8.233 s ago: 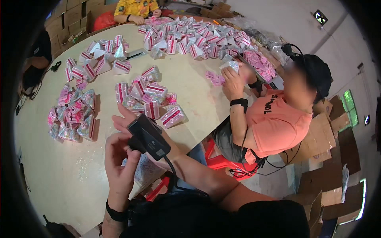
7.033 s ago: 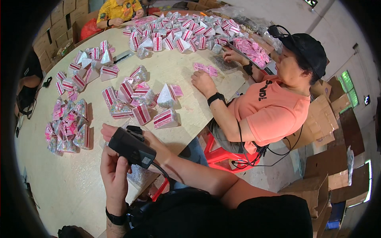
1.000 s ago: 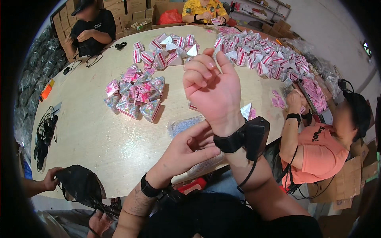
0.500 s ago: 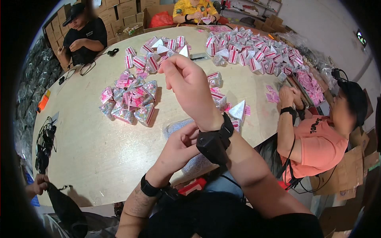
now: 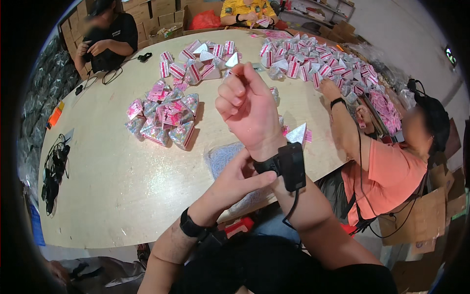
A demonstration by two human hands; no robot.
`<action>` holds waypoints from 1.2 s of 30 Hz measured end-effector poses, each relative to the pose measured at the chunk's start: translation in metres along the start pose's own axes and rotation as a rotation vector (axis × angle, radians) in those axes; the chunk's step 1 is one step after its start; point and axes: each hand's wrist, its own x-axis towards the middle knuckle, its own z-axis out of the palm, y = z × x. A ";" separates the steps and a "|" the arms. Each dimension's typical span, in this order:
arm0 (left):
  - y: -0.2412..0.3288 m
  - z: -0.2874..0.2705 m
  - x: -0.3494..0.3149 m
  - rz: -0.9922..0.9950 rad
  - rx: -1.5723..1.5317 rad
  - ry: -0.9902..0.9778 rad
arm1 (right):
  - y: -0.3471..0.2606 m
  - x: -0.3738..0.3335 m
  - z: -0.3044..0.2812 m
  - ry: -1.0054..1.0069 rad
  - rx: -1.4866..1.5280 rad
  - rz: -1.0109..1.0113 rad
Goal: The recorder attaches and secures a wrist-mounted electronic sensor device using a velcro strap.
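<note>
My right hand [image 5: 249, 110] is raised over the table, palm turned toward me, its fingers loosely half-curled with nothing in them. A black wrist device [image 5: 292, 166] with a cable is strapped on that wrist. My left hand [image 5: 235, 181] grips the device's black strap [image 5: 267, 167], thumb on the near side; its other fingers are partly hidden behind the wrist. Another black band [image 5: 190, 223] circles my left wrist. Below my hands lies a clear bag of pale, shredded-looking filling [image 5: 221, 158], partly covered. A white pyramid-shaped pack [image 5: 296, 134] sits beside my right forearm.
Pyramid packs with pink labels form a cluster [image 5: 164, 117] at left, a second group [image 5: 198, 61] behind, and a large heap [image 5: 323, 61] at far right. Black cables [image 5: 55, 169] lie at the left edge. Co-workers sit left, opposite and right; the right one [image 5: 391, 152] reaches into the heap.
My right wrist has turned, showing the palm and the device's face. My left thumb now lies on the strap. The right co-worker's hand has reached into the heap; the hand holding dark cloth has left the lower left.
</note>
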 end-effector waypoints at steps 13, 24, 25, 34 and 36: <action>-0.026 -0.012 0.011 0.046 -0.174 -0.106 | 0.021 -0.008 0.008 -0.017 0.382 0.035; -0.016 -0.006 0.012 0.150 -0.403 -0.433 | 0.024 -0.014 0.040 -0.266 0.851 0.177; -0.020 -0.009 0.012 0.150 -0.398 -0.424 | 0.027 -0.015 0.044 -0.262 0.895 0.192; -0.022 -0.014 0.013 0.264 -0.269 -0.361 | 0.028 -0.001 0.023 -0.108 0.484 -0.001; -0.029 -0.021 0.013 0.150 -0.309 -0.268 | 0.023 0.000 0.020 -0.132 0.290 -0.080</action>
